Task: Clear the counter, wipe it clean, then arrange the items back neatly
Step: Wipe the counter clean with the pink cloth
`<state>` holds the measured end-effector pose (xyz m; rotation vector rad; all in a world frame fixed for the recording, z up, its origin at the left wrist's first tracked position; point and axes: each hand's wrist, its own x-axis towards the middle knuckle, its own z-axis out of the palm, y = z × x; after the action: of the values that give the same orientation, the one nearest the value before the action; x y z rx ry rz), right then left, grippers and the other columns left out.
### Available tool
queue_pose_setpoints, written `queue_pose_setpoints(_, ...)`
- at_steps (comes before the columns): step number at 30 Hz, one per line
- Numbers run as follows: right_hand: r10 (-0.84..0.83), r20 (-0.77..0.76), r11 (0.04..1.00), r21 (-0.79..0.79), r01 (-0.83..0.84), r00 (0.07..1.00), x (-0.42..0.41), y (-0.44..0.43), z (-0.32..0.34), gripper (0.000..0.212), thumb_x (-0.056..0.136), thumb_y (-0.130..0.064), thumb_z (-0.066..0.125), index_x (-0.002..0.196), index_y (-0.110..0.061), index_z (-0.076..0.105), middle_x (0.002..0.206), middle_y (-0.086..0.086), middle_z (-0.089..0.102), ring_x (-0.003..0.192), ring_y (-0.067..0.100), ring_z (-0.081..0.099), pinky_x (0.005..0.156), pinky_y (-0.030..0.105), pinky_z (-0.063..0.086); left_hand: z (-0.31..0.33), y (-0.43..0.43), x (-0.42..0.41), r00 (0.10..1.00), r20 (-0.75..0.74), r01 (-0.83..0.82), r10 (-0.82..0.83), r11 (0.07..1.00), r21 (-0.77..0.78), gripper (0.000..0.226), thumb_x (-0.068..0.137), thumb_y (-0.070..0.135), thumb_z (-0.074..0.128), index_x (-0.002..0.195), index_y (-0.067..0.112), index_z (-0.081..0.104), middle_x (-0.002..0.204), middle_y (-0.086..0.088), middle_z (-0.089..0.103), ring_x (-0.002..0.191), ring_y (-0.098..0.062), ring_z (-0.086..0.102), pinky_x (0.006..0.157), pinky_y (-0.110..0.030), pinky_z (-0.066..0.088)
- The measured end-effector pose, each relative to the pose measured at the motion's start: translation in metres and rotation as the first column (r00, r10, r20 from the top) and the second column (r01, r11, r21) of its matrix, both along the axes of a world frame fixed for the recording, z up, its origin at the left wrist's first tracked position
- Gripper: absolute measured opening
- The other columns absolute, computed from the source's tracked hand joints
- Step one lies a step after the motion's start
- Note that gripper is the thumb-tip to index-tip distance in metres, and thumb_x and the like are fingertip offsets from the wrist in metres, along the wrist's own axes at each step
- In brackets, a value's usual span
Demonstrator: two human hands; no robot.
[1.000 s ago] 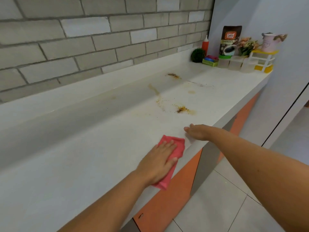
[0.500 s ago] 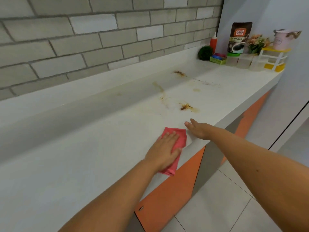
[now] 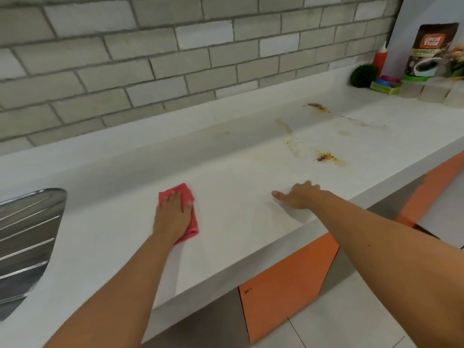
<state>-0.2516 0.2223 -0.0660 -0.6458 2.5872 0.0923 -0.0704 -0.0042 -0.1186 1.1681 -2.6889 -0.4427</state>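
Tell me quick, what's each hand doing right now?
Left hand: open, pressed flat on the pink cloth on the counter.
Right hand: open, holding nothing, resting flat on the counter.

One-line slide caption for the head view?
Left hand presses a pink cloth flat on the white counter; right hand braces nearby; brown stains remain ahead.

One head-worn wide-angle view looks forward and down along a white counter (image 3: pixel 238 177), close enough that both forearms enter from the bottom edge. A brick wall (image 3: pixel 175 59) fills the upper frame; a steel sink (image 3: pixel 27 237) sits at the left edge.
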Motion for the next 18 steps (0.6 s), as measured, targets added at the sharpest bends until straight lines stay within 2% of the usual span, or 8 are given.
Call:
queue_pose_setpoints(1,0.002,0.003,1.000,0.005,-0.002,1.000,0.000,0.000,0.002,0.082,0.091,-0.066,0.014,0.145,-0.005,0.027,0.154,0.019,0.018,0.143,0.035,0.012,0.117,0.047,0.012,0.001,0.006,-0.012,1.000,-0.018,0.024,-0.024,1.000,0.009,0.053,0.099,0.033,0.027,0.146,0.007,0.023,0.154,-0.012,0.024,0.142,-0.025,0.021,0.117,-0.036,0.013)
queue_pose_setpoints(3,0.017,0.025,1.000,-0.013,-0.017,1.000,-0.004,0.002,0.006,0.082,0.091,-0.066,0.013,0.145,-0.006,0.029,0.154,0.016,0.023,0.143,0.032,0.017,0.117,0.046,0.015,0.003,0.040,-0.024,0.980,-0.050,0.196,-0.194,0.980,0.034,0.053,0.100,0.033,0.028,0.147,0.010,0.022,0.154,-0.010,0.024,0.141,-0.022,0.023,0.115,-0.029,0.013)
queue_pose_setpoints(5,0.039,0.053,0.999,-0.019,-0.038,0.998,-0.008,0.005,0.013,0.081,0.092,-0.065,0.012,0.145,-0.007,0.030,0.153,0.012,0.026,0.142,0.029,0.023,0.115,0.042,0.019,0.002,0.087,-0.009,0.909,-0.025,0.416,-0.416,0.909,0.004,0.054,0.100,0.040,0.024,0.149,0.020,0.015,0.157,0.001,0.014,0.144,-0.014,0.013,0.115,-0.024,0.005)
queue_pose_setpoints(7,0.063,0.070,0.998,0.009,-0.064,0.996,-0.010,0.004,0.020,0.079,0.093,-0.063,0.010,0.146,-0.007,0.027,0.154,0.011,0.024,0.142,0.028,0.023,0.114,0.041,0.018,0.002,0.099,0.017,0.865,0.002,0.502,-0.502,0.865,-0.012,0.055,0.098,0.047,0.021,0.149,0.029,0.008,0.157,0.011,0.006,0.144,-0.006,0.005,0.114,-0.022,-0.001)
queue_pose_setpoints(10,0.100,0.075,0.993,0.054,-0.104,0.992,-0.009,-0.001,0.027,0.077,0.094,-0.060,0.009,0.147,-0.006,0.023,0.156,0.011,0.019,0.143,0.027,0.019,0.115,0.041,0.016,-0.001,0.052,0.037,0.925,0.004,0.379,-0.379,0.925,0.004,0.057,0.097,0.051,0.022,0.149,0.031,0.009,0.157,0.010,0.008,0.144,-0.011,0.013,0.116,-0.029,0.006)
queue_pose_setpoints(15,0.085,0.068,0.994,0.069,-0.090,0.994,-0.016,-0.008,0.015,0.079,0.093,-0.062,0.015,0.143,-0.004,0.030,0.150,0.013,0.032,0.137,0.028,0.033,0.110,0.039,0.027,-0.004,-0.035,-0.001,0.997,0.041,0.067,-0.066,0.998,-0.012,0.057,0.099,0.040,0.024,0.149,0.015,0.015,0.157,-0.003,0.012,0.145,-0.018,0.010,0.118,-0.038,0.005)
queue_pose_setpoints(18,0.095,0.060,0.986,0.131,-0.102,0.994,-0.020,-0.020,0.013,0.079,0.091,-0.065,0.026,0.139,-0.004,0.037,0.142,0.012,0.043,0.129,0.028,0.043,0.102,0.036,0.034,-0.004,-0.029,-0.052,0.997,0.054,0.048,-0.047,0.999,-0.019,0.057,0.099,0.038,0.022,0.148,0.010,0.013,0.157,-0.007,0.010,0.145,-0.023,0.008,0.118,-0.039,0.005)
